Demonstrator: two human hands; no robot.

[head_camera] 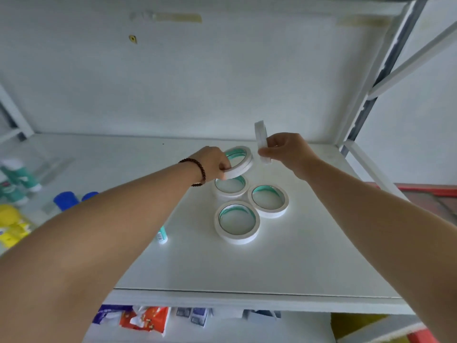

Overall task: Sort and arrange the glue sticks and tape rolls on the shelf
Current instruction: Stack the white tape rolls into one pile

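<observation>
My left hand grips a tilted white tape roll with a green inner core, held just above another roll lying flat. My right hand pinches a second white tape roll held upright on edge, a little above the shelf. Two more rolls lie flat on the white shelf: one to the right and one in front. A small glue stick with a teal label lies beside my left forearm. More glue sticks lie blurred at the far left.
Blue caps and a yellow pack sit at the left of the shelf. White metal uprights frame the right side. Below the front edge, coloured packets lie on a lower shelf.
</observation>
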